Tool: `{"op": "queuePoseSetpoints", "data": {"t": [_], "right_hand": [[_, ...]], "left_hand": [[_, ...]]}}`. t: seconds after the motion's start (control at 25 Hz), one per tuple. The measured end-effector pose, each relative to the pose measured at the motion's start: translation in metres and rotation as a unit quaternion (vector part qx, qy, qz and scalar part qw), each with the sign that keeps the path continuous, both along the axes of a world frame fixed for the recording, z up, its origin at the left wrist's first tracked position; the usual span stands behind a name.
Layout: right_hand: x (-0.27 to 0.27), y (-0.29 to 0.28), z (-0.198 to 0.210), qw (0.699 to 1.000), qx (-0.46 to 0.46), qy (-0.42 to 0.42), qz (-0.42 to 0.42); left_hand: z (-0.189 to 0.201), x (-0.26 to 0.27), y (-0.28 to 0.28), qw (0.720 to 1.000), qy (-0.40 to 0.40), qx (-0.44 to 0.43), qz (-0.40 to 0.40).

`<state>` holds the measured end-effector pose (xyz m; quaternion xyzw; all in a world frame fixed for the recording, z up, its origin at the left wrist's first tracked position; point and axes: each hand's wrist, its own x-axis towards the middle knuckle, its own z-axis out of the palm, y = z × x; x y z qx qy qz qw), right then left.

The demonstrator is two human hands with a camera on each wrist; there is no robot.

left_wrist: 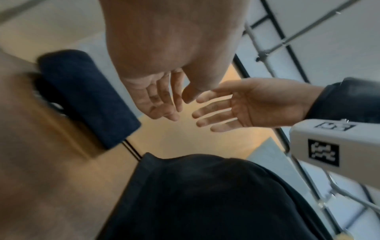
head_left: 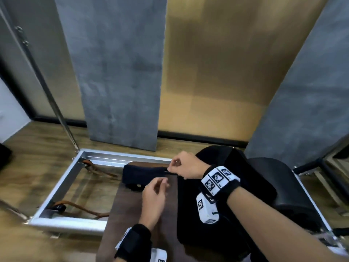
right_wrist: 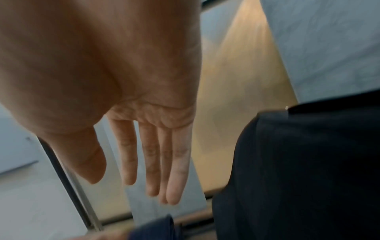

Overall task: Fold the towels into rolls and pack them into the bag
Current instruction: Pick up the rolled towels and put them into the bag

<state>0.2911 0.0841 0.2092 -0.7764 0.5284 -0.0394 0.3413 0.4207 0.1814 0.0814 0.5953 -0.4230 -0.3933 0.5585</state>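
While one rolled navy towel (head_left: 143,173) lay on the table (head_left: 132,208) beside the black bag (head_left: 217,186), unpacked, left hand (head_left: 154,199) and right hand (head_left: 186,165) hovered slack-fingered, gripping nothing.

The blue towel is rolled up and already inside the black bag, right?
Not quite. The blue towel is rolled up, but it is not inside the black bag. It lies on the table beside the bag, as the head view shows.
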Motion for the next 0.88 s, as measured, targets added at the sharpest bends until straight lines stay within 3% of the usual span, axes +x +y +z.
{"op": "queuePoseSetpoints", "data": {"t": [0.24,0.44,0.68,0.88], "right_hand": [[0.081,-0.017,-0.101,0.991,0.0,0.122,0.048],[0.106,-0.004,-0.142,0.973,-0.066,0.221,0.03],[0.105,0.02,-0.14,0.992,0.017,0.128,0.004],[0.083,0.042,-0.118,1.0,0.014,0.007,-0.015]], "left_hand": [[-0.043,0.064,0.017,0.989,0.032,0.114,0.086],[-0.059,0.078,0.007,0.957,0.176,0.222,0.066],[-0.062,0.075,-0.008,0.918,0.325,0.218,0.07],[-0.039,0.069,-0.005,0.913,0.348,0.18,0.112]]}}
